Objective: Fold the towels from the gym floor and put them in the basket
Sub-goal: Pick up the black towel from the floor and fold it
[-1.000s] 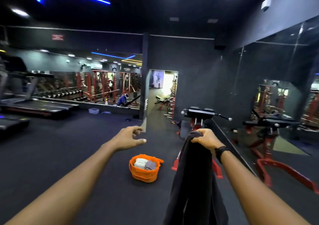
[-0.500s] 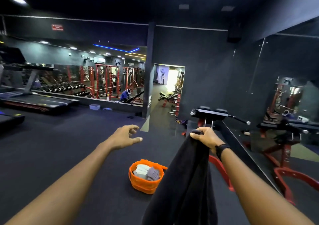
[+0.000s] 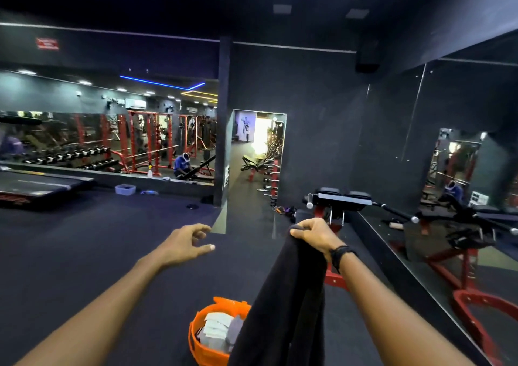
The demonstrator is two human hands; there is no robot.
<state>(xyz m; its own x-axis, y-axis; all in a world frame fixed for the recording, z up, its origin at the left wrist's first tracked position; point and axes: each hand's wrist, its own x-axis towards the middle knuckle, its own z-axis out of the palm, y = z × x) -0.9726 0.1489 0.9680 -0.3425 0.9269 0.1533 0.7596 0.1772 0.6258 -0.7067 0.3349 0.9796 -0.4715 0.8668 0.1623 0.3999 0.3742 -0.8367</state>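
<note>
A black towel point(image 3: 286, 304) hangs straight down from my right hand point(image 3: 314, 234), which grips its top edge at chest height. My left hand point(image 3: 185, 243) is stretched out to the left of it, fingers apart and empty, a hand's width from the towel. Below, an orange basket point(image 3: 204, 346) stands on the dark floor with folded white and grey towels point(image 3: 218, 332) inside. The hanging towel covers the basket's right side.
A red and black exercise bench point(image 3: 339, 200) stands just behind my right hand, along the mirrored wall point(image 3: 454, 175) on the right. A treadmill point(image 3: 36, 186) is at far left, a small blue tub point(image 3: 125, 189) by the back mirror, a doorway point(image 3: 258, 152) ahead.
The view has come nearer to the basket, which now sits lower and partly behind the towel. Both arms stay raised; my right hand keeps hold of the towel and the left stays empty.
</note>
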